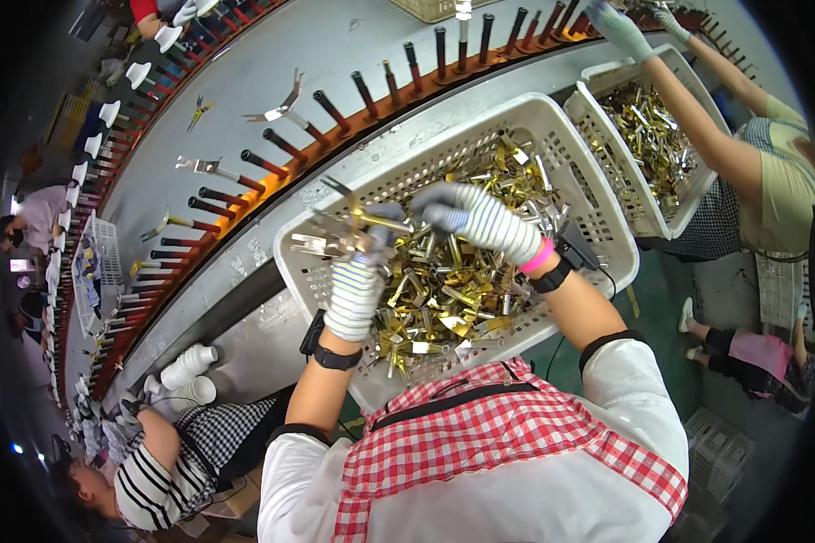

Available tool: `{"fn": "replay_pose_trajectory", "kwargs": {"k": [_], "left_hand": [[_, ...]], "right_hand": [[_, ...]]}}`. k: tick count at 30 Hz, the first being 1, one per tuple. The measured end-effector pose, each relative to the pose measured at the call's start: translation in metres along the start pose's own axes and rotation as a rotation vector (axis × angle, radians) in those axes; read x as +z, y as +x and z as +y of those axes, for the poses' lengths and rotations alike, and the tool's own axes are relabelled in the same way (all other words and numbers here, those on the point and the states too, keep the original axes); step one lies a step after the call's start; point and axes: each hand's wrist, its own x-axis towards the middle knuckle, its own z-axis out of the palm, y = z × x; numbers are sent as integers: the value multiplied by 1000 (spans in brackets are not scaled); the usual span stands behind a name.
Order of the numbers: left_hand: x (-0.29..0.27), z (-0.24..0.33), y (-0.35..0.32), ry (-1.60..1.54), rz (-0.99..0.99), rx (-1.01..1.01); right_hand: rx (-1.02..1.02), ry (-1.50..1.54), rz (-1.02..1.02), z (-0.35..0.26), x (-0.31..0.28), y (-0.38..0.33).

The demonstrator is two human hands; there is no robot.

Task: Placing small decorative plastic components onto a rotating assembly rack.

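Both my hands wear white gloves with blue stripes and grey fingers, and they are over a white perforated basket [598, 195] heaped with gold and silver metal pieces [444, 294]. My left hand [353, 290] is closed around several thin metal pieces [335, 233], forked and tubular in gold and silver, which stick up above its fingers. Close beside it, my right hand [480, 217] has its fingers curled near the end of a gold tubular piece [380, 217]. Whether the right fingertips grip anything is hidden.
Beyond the basket curves an orange-edged line of upright red-and-black pegs [330, 110], a few bearing forked metal pieces [285, 110]. At right a co-worker's arms [706, 118] reach over a second basket [647, 213]. White cups [190, 364] and another worker [158, 471] are at left.
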Motion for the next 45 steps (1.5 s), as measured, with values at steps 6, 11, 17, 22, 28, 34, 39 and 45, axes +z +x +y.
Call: {"fn": "replay_pose_trajectory", "kwargs": {"k": [6,11,17,22,28,34,39,45], "left_hand": [[-3,50,21,-148,14,131],[-14,63,78,-75,86,297],[-7,71,172,213,112,429],[-36,81,216,830,342,516],[-105,85,223,1095,413,606],[-87,63,159,677,633,426],[10,12,50,502,-87,416],[51,-15,37,1267,-317,218]], "right_hand": [[239,-977,236,19,-74,-11],[432,-1234,-141,32,-59,-18],[482,-1169,-208,40,-71,-12],[415,-1164,-205,52,-59,-5],[86,-697,1,34,-48,12],[293,-161,59,-4,-53,7],[205,263,176,-10,-44,-3],[188,416,211,8,-26,-6]]}}
